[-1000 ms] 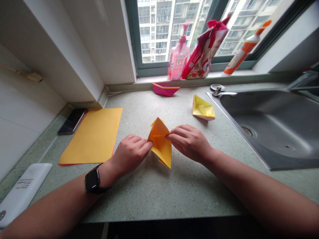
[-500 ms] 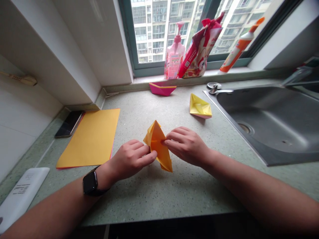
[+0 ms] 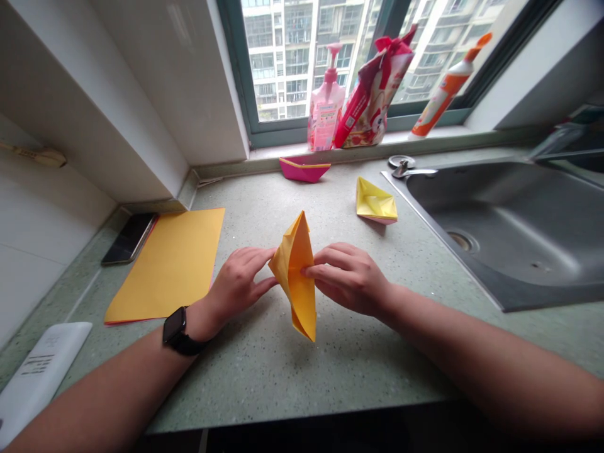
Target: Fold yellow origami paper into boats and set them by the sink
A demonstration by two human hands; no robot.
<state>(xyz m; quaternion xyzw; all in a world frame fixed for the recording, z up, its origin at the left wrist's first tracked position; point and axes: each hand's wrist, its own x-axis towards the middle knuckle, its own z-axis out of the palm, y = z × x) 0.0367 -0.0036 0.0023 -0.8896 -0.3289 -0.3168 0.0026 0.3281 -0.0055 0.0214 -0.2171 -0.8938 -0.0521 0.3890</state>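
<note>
Between my hands, a folded orange-yellow paper [image 3: 293, 274] stands on its narrow point, pressed into a tall, slim boat shape and raised off the counter. My left hand [image 3: 238, 283] holds its left side with the fingertips. My right hand [image 3: 346, 280] pinches the right side, with the fingers reaching to the middle of the fold. A finished-looking yellow paper boat [image 3: 376, 201] sits on the counter farther ahead, and a pink paper boat [image 3: 304, 170] lies near the window ledge. To my left lies a flat orange paper sheet [image 3: 165, 264].
A steel sink [image 3: 500, 233] fills the right of the speckled green counter [image 3: 302, 384]. A phone [image 3: 128, 239] and white remote-like device [image 3: 42, 377] lie left. On the sill stand a pink pump bottle [image 3: 325, 107], a red-white bag [image 3: 370, 94] and an orange tube [image 3: 443, 88].
The paper has narrowed and stands taller, its halves pressed closer together. My left fingers have straightened along its side. The whole view has shifted slightly.
</note>
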